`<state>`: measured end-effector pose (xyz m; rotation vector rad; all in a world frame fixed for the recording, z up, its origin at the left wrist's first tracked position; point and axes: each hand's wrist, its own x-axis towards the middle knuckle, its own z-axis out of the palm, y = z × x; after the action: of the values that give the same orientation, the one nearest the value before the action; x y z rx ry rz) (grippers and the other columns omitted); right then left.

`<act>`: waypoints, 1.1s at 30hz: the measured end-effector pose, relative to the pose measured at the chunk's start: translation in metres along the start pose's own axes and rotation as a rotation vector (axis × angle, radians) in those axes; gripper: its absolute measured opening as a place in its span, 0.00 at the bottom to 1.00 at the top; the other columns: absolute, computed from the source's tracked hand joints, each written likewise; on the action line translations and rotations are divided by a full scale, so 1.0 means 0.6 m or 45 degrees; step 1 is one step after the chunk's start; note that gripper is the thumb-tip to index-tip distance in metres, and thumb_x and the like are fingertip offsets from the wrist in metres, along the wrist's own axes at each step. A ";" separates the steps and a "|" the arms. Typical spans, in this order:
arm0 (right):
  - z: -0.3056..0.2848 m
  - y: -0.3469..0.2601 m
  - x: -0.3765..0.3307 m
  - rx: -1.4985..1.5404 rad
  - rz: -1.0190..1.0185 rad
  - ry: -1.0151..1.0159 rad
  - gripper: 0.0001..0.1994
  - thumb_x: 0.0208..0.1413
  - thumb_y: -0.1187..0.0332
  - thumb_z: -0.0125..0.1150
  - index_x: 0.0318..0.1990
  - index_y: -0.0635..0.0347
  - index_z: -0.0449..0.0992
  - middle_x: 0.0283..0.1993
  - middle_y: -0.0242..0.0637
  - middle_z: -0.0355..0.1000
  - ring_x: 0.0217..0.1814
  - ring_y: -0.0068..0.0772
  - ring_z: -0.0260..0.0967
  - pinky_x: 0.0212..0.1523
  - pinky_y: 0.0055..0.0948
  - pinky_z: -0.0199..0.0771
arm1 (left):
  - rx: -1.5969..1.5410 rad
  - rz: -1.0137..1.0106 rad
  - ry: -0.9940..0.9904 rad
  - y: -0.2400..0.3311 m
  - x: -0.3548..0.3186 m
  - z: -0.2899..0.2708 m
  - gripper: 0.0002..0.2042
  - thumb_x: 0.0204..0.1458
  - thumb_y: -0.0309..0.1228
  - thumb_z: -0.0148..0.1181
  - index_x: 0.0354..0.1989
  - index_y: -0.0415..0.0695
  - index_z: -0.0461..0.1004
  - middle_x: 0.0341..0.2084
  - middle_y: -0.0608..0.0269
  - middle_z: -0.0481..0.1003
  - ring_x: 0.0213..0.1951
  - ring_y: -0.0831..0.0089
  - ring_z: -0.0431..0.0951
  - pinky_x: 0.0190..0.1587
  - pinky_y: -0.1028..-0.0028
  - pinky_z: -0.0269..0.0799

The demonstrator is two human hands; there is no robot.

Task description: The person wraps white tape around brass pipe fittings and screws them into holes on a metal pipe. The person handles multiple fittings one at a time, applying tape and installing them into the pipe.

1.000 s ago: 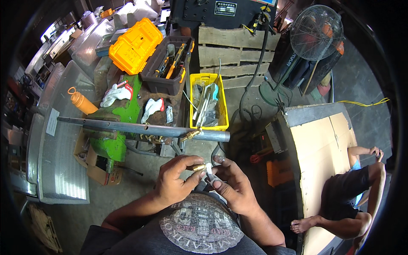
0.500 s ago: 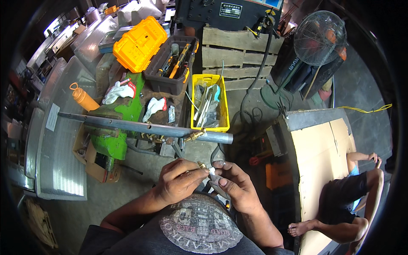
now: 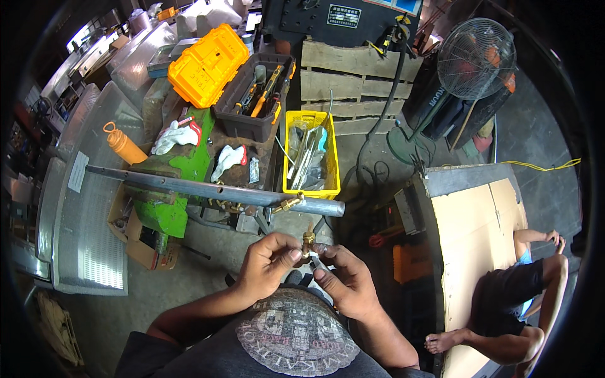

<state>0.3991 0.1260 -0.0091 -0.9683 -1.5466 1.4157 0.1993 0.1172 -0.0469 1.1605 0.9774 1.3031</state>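
Note:
My left hand (image 3: pixel 270 264) is closed with thumb and bent fingers at a small brass fitting (image 3: pixel 309 238), which stands upright between my hands. My right hand (image 3: pixel 348 280) pinches a grey-white tube (image 3: pixel 319 269) whose white tip meets the fitting's lower end. Part of the tube is hidden behind the right fingers and thumb. Just beyond the hands lies a long grey steel pipe (image 3: pixel 239 194) with holes along it and a threaded right end. Another brass fitting (image 3: pixel 288 203) sticks out of the pipe near that end.
White gloves (image 3: pixel 228 162) and a small packet (image 3: pixel 254 170) lie on the bench behind the pipe. An open toolbox (image 3: pixel 252 123) and a yellow crate (image 3: pixel 335 157) stand beyond. At right, a person (image 3: pixel 513 302) sits on a cardboard-covered table (image 3: pixel 472 233). A fan (image 3: pixel 477 60) stands at the far right.
The brass fitting has turned from tilted to upright and shifted slightly right. My left fingers have opened a little from around it; the right hand has moved slightly, still holding the tube.

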 end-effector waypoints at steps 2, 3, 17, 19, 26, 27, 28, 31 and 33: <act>-0.002 -0.011 0.004 -0.150 -0.083 -0.017 0.16 0.56 0.73 0.68 0.50 0.70 0.76 0.45 0.46 0.74 0.47 0.40 0.75 0.49 0.31 0.72 | -0.295 -0.218 -0.007 0.008 0.002 0.005 0.21 0.61 0.24 0.61 0.62 0.39 0.65 0.37 0.61 0.79 0.40 0.78 0.78 0.45 0.78 0.74; -0.004 -0.011 0.004 -0.156 -0.106 -0.032 0.16 0.56 0.73 0.68 0.50 0.70 0.76 0.45 0.46 0.74 0.47 0.40 0.75 0.49 0.31 0.72 | -0.406 -0.304 -0.002 0.014 0.004 0.008 0.23 0.61 0.23 0.61 0.63 0.39 0.63 0.38 0.61 0.78 0.41 0.78 0.77 0.46 0.78 0.73; -0.011 -0.010 -0.007 0.149 -0.052 -0.038 0.19 0.57 0.74 0.68 0.55 0.68 0.72 0.47 0.43 0.75 0.52 0.34 0.73 0.53 0.31 0.71 | -0.365 -0.215 -0.241 0.039 0.012 0.004 0.18 0.59 0.21 0.63 0.56 0.39 0.69 0.42 0.68 0.75 0.41 0.83 0.75 0.44 0.81 0.72; -0.010 -0.014 -0.010 0.189 -0.014 -0.026 0.22 0.58 0.73 0.67 0.58 0.67 0.70 0.49 0.43 0.74 0.54 0.32 0.72 0.56 0.30 0.70 | -0.287 -0.190 -0.210 0.043 0.010 0.008 0.17 0.58 0.20 0.63 0.55 0.39 0.69 0.41 0.68 0.75 0.42 0.83 0.75 0.44 0.81 0.73; -0.016 -0.017 -0.013 0.201 0.059 -0.044 0.25 0.58 0.74 0.67 0.62 0.66 0.66 0.55 0.42 0.72 0.58 0.31 0.70 0.59 0.31 0.70 | -0.054 -0.024 -0.186 0.026 0.004 0.009 0.17 0.57 0.18 0.64 0.54 0.39 0.68 0.44 0.62 0.76 0.45 0.79 0.77 0.50 0.76 0.74; -0.015 -0.017 -0.013 0.227 0.087 -0.040 0.25 0.59 0.74 0.67 0.62 0.66 0.66 0.55 0.43 0.72 0.58 0.31 0.70 0.59 0.31 0.70 | -0.002 0.025 -0.145 0.026 0.005 0.013 0.16 0.56 0.18 0.65 0.52 0.39 0.70 0.42 0.63 0.76 0.43 0.79 0.77 0.46 0.77 0.74; -0.014 -0.018 -0.014 0.253 0.114 -0.037 0.25 0.59 0.74 0.66 0.62 0.66 0.66 0.56 0.43 0.72 0.58 0.31 0.69 0.59 0.32 0.70 | 0.050 0.073 -0.103 0.027 0.005 0.020 0.15 0.55 0.18 0.65 0.50 0.38 0.72 0.40 0.63 0.77 0.41 0.80 0.78 0.42 0.78 0.75; -0.016 -0.016 -0.014 0.273 0.176 -0.071 0.25 0.60 0.75 0.63 0.63 0.64 0.64 0.57 0.42 0.69 0.59 0.30 0.67 0.55 0.30 0.72 | 0.396 0.305 -0.061 0.035 0.010 0.023 0.14 0.51 0.18 0.67 0.46 0.39 0.76 0.38 0.61 0.78 0.38 0.77 0.79 0.38 0.77 0.76; -0.018 -0.017 -0.014 0.279 0.201 -0.084 0.25 0.60 0.77 0.60 0.64 0.63 0.63 0.57 0.42 0.67 0.59 0.29 0.66 0.53 0.28 0.74 | 0.585 0.418 -0.059 0.039 0.014 0.023 0.14 0.48 0.17 0.68 0.44 0.41 0.77 0.38 0.60 0.79 0.37 0.73 0.81 0.38 0.75 0.77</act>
<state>0.4124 0.1216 0.0010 -0.9340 -1.3505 1.7037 0.2088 0.1224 -0.0206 1.7545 1.1194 1.3340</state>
